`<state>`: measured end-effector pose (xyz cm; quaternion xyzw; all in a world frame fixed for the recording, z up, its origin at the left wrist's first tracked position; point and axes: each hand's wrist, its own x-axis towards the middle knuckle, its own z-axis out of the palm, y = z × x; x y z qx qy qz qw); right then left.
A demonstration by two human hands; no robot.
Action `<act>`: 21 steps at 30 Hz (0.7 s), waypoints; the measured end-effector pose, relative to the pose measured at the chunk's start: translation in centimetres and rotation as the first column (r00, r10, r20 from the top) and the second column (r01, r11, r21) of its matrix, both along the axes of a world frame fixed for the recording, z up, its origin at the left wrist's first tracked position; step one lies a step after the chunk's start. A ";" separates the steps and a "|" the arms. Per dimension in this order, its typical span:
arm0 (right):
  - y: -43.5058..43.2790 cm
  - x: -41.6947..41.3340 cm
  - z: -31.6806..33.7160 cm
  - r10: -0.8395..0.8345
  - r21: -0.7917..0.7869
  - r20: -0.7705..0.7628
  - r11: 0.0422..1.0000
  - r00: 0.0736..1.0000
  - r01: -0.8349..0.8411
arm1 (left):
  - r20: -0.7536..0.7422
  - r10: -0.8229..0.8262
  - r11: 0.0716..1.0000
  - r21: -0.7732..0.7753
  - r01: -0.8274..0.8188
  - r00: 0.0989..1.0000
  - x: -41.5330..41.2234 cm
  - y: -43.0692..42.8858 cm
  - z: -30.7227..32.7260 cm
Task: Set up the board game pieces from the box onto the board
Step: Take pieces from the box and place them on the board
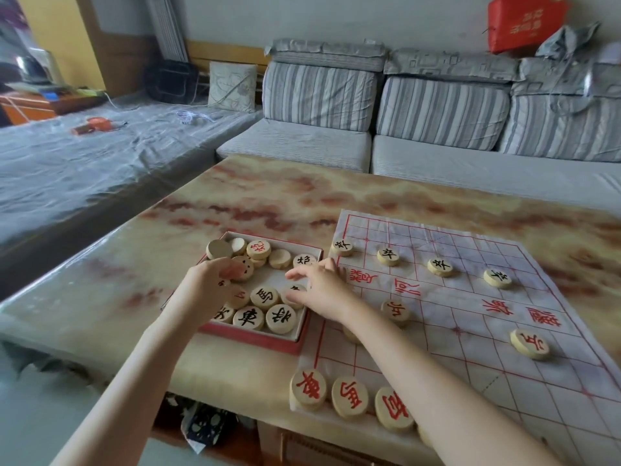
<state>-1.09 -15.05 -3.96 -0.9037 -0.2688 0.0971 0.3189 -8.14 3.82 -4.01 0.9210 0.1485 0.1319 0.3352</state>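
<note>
Three wooden discs with red characters (pixel 349 395) lie closest, in a row on the near edge of the board (pixel 470 358), below the right forearm. A fourth shows only as a sliver beside that arm. The board is a thin, creased white sheet printed with a red grid, spread to the right of both hands on a glossy table (pixel 268 196) with a cream and rust marble pattern.

Beyond the right hand (pixel 319 290), four discs with black characters (pixel 388 256) stand in a spaced row along the board. Two more red-lettered discs (pixel 530 344) sit to the right of that wrist, one close, one well apart. Another is mostly hidden under the forearm.

The box (pixel 268 338) is a shallow square cardboard tray, red outside and white inside, and lies under both hands, touching the board's left edge. About fourteen round, flat, pale discs fill it. Some are face up with black marks, one has red marks, and several show blank wood.

The left hand (pixel 208 290) reaches in with its fingers curled down onto a disc (pixel 242 270) in the box. I cannot tell whether it grips it. The right hand is spread loosely, with its fingertips resting on a disc at the box's right side (pixel 294 294).

Past the hands stands a sofa (pixel 319 92) with three grey striped fabric cushions.
</note>
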 end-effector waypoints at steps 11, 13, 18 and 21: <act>3.7 -0.5 -1.6 0.040 -0.014 0.016 0.999 0.999 -0.040 | -0.084 0.001 0.997 0.077 0.006 0.996 -0.9 0.3 -1.0; 4.0 -0.1 -1.6 0.021 0.020 0.036 1.000 0.999 -0.021 | -0.066 0.009 0.991 0.135 0.000 0.998 -0.8 0.2 -1.1; 5.3 1.9 -1.4 -0.078 0.082 0.092 0.994 0.993 0.071 | 0.036 0.008 0.994 0.108 -0.011 0.999 -0.9 0.4 -1.4; 6.8 3.5 -1.6 -0.084 0.033 0.123 0.996 0.989 0.080 | 0.104 0.035 0.997 0.071 -0.043 0.994 -0.8 0.7 -1.7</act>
